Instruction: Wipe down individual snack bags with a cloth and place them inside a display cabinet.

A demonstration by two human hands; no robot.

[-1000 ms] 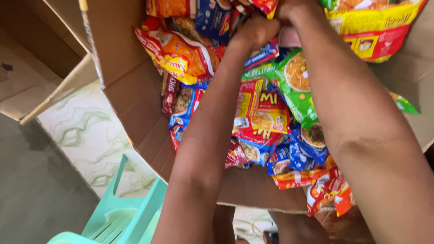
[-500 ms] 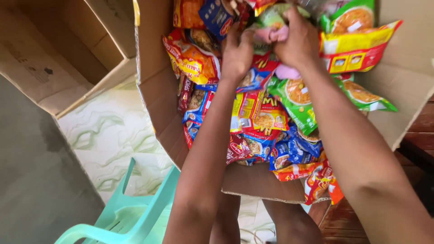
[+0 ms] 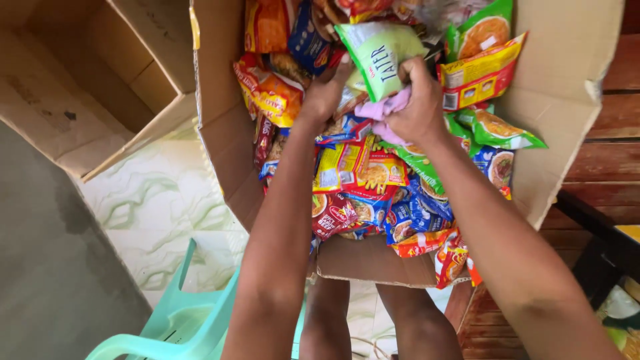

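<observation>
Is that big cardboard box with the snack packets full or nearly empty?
Full: the cardboard box is heaped with colourful snack packets across its opening.

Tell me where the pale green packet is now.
The pale green packet is near the top centre of the head view, held over the open cardboard box between the left hand and right hand.

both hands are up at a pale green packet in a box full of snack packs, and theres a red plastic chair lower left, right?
Not quite: the plastic chair at lower left is mint green, not red, as the head view shows. The rest holds: the left hand and right hand are both at the pale green packet, above the cardboard box full of snack packs.
</observation>
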